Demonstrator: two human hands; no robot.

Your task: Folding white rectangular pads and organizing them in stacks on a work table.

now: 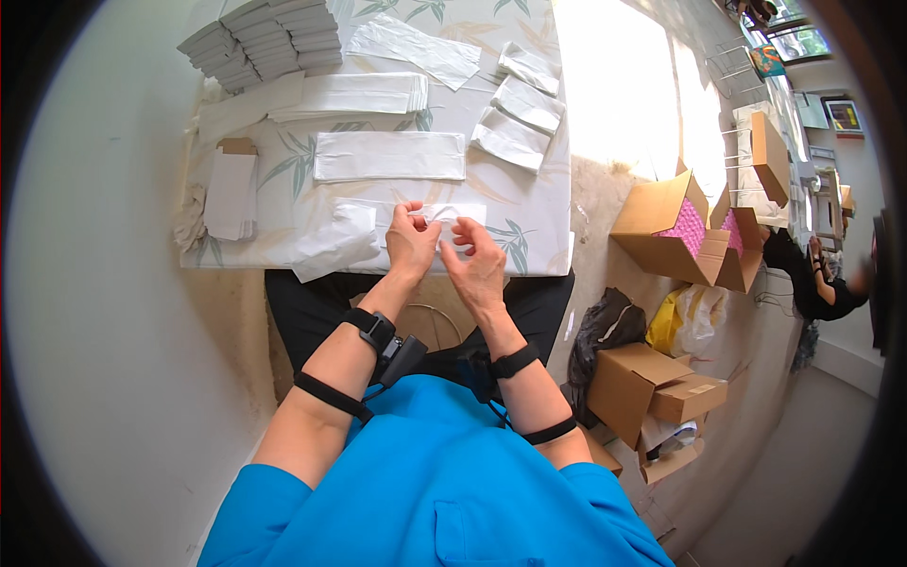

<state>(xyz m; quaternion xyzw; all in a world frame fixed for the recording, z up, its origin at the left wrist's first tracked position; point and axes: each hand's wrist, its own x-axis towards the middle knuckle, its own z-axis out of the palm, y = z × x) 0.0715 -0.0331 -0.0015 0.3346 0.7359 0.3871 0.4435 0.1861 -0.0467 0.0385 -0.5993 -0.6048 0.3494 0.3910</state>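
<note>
At the table's near edge my left hand (pixel 411 244) has its fingers closed on a thin white sheet (pixel 470 212), whose exact kind I cannot make out. Close beside it, my right hand (pixel 477 263) is curved with thumb and fingers apart, its fingertips next to the sheet's bulging edge. A crumpled white sheet (pixel 342 238) lies left of my left hand and hangs slightly over the edge. Beyond both hands rests a flat white rectangular piece (pixel 389 156), with a stack of long folded white pieces (pixel 364 93) behind it.
Piles of folded white bundles (pixel 260 45) stand at the table's far left, near a white open-ended box (pixel 231 192). Folded white packets (pixel 513 140) line the right side of the patterned tablecloth (pixel 529 203). Cardboard boxes (pixel 661 222) and bags (pixel 605 326) sit on the floor at right; another person (pixel 814 274) is farther off.
</note>
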